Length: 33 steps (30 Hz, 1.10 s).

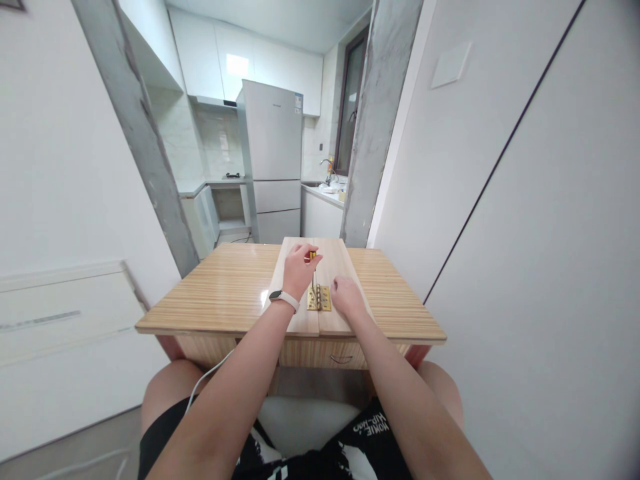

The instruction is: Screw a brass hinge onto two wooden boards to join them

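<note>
A brass hinge point(325, 299) lies across the seam between two pale wooden boards point(333, 257) on the table. My left hand point(300, 268), with a band on its wrist, is closed around the yellow and black handle of a screwdriver point(313, 256). Its thin shaft points down to the hinge's left leaf. To the right of the hinge, my right hand point(346, 295) rests on the right board with its fingers curled in. Whatever those fingers may hold is hidden.
The wood-grain table point(225, 287) has a drawer with a metal handle point(341, 359) at its front. A white cable point(210, 373) hangs by my left leg. Beyond the table stand a fridge point(275, 140) and a counter with a tap point(327, 167). White walls flank both sides.
</note>
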### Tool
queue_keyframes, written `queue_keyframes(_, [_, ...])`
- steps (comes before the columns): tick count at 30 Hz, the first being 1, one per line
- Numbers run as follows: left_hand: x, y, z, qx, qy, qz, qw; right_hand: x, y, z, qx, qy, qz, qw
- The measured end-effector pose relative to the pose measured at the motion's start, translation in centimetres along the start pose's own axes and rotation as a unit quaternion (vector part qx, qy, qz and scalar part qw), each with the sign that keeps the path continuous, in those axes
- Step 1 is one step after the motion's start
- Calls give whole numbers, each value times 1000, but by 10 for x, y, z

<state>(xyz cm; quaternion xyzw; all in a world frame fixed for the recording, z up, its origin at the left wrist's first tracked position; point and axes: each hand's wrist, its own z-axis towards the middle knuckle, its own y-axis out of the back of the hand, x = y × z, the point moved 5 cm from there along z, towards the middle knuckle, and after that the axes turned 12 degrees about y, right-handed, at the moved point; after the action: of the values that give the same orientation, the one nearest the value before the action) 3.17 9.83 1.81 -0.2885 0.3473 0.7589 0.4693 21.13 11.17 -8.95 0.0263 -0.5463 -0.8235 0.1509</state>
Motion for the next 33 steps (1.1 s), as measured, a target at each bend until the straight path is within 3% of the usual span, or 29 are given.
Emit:
queue_keyframes(6, [1,1,2,-1,-2,2,1000,0,1,-1,-1,3,0,1000])
queue_keyframes(13, [-2,-3,-1,51,-23,-34,998,0,1,-1,2,3,3,1000])
queue_keyframes(26, [-2,1,-3,-4,4,24,1000,0,-1,0,-3,10,-2,1000])
queue_keyframes(33, [-3,-1,-1,30,-20,7,999,-1,-2,0,4,4,-2,1000])
